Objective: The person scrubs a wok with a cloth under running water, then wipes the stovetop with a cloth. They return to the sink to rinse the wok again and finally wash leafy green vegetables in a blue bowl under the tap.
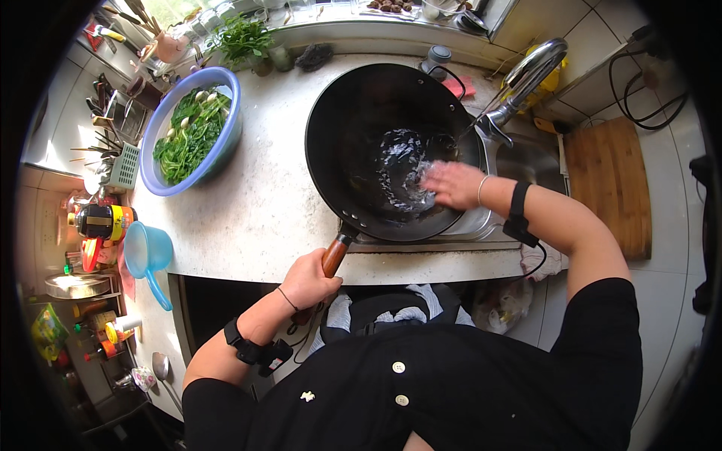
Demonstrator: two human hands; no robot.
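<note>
A large black wok (352, 127) rests over the sink's rim, with rippling water (401, 163) in its bottom. My left hand (309, 279) is closed around its wooden handle (337, 255). Inside the wok, my right hand (454, 183) touches the water near the right wall, its fingers blurred and spread. Whether the fingers hold anything cannot be made out; nothing shows in them. The chrome faucet (522, 84) arches in from the right, and a thin stream seems to fall from it at the wok's edge.
Left on the counter stands a blue-rimmed basin (234, 113) of leafy greens and garlic cloves. A blue plastic dipper (149, 253) sits at the left edge. A wooden cutting board (609, 186) lies right of the metal sink (533, 163). A potted plant (242, 39) stands by the window.
</note>
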